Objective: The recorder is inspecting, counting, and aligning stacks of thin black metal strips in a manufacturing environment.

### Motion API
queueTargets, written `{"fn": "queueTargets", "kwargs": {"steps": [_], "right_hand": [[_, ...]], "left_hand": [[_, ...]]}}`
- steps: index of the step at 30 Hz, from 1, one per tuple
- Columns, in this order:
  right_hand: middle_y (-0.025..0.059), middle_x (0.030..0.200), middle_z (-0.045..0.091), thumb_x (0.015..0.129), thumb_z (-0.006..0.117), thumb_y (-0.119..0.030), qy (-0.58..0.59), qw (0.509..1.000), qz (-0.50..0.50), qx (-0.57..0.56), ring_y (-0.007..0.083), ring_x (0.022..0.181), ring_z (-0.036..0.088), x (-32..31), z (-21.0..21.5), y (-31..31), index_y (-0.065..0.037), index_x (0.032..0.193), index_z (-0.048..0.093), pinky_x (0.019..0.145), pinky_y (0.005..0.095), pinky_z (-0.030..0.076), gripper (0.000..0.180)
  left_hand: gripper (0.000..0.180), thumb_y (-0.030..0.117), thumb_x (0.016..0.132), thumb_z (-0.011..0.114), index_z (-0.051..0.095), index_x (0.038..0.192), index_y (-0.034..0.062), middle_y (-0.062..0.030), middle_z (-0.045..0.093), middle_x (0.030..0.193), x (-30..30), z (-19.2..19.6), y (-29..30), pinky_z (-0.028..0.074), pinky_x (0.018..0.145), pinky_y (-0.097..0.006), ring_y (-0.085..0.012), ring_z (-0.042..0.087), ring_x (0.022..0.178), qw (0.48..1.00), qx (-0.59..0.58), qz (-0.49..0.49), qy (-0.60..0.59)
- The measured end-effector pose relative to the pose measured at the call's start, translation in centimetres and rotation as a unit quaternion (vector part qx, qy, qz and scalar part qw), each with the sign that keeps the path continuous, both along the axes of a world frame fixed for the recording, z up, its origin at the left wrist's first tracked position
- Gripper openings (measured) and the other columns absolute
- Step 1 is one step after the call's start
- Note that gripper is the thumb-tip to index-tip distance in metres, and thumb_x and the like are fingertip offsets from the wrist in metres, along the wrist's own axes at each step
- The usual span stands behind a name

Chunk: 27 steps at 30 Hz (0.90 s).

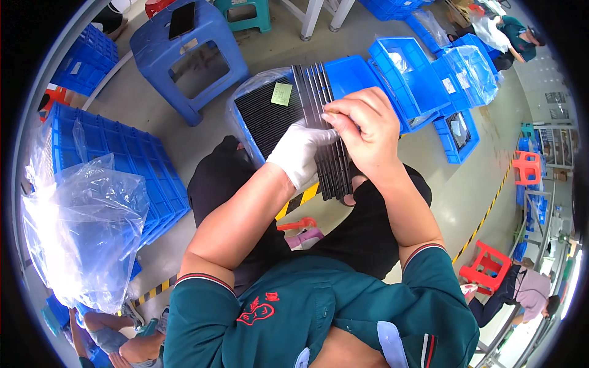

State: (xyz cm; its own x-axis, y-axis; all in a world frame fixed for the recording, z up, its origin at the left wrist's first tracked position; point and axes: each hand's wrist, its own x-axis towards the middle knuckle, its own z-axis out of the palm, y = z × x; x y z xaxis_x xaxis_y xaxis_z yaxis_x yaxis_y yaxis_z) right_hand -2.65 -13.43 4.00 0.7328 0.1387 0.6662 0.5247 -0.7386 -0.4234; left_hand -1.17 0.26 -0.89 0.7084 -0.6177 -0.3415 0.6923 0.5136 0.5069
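Several black strips [334, 168], centre | left hand [300, 148]: grip closed round them | right hand [367, 132]: touching, hold unclear | boxed strips [261, 119], upper centre: seemingly packed; held ones unboxed

2 hands [297, 150] hold thin black strips [334, 168] near a blue crate [350, 72].

Both bare forearms [242, 211] reach forward, elbows bent, converging. The left hand [300, 150], in a white glove, is curled closed, thumb toward the right. The bare right hand [368, 126] bends inward, thumb and forefinger pinched together.
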Motion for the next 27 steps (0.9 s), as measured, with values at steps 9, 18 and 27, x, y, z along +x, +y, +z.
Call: {"fn": "queueTargets", "kwargs": {"steps": [9, 18, 27], "right_hand": [[0.003, 0.077, 0.064, 0.071, 0.078, -0.006, 0.049, 0.998, 0.01, 0.029, 0.0196, 0.076, 0.059, 0.3, -1.3, 0.2, -0.007, 0.081, 0.071, 0.066, 0.0309, 0.048, 0.012], [0.003, 0.076, 0.064, 0.067, 0.078, -0.009, -0.009, 0.999, 0.012, -0.051, 0.022, 0.074, 0.058, 0.4, -0.7, 0.2, -0.008, 0.079, 0.07, 0.066, 0.0323, 0.047, 0.015], [0.0026, 0.078, 0.064, 0.069, 0.076, -0.01, -0.002, 0.999, 0.007, -0.05, 0.0228, 0.076, 0.058, 0.1, -0.6, 0.3, -0.009, 0.079, 0.069, 0.069, 0.034, 0.047, 0.012]], "left_hand": [[0.019, 0.003, 0.086, 0.061, 0.059, 0.105, 0.006, -0.0051, 0.062, 0.094, -0.2, -0.3, -0.4, 0.053, 0.076, -0.033, -0.018, 0.064, 0.085, 1.0, -0.008, 0.0, 0.003], [0.012, 0.007, 0.087, 0.063, 0.06, 0.098, 0.007, -0.0035, 0.061, 0.09, -0.1, -0.9, -0.6, 0.052, 0.071, -0.03, -0.015, 0.062, 0.081, 1.0, 0.021, 0.008, -0.022], [0.014, 0.004, 0.086, 0.062, 0.059, 0.099, 0.0067, -0.0039, 0.06, 0.091, -0.3, -0.8, -0.4, 0.051, 0.07, -0.03, -0.0156, 0.061, 0.081, 1.0, 0.022, 0.015, -0.011]]}}
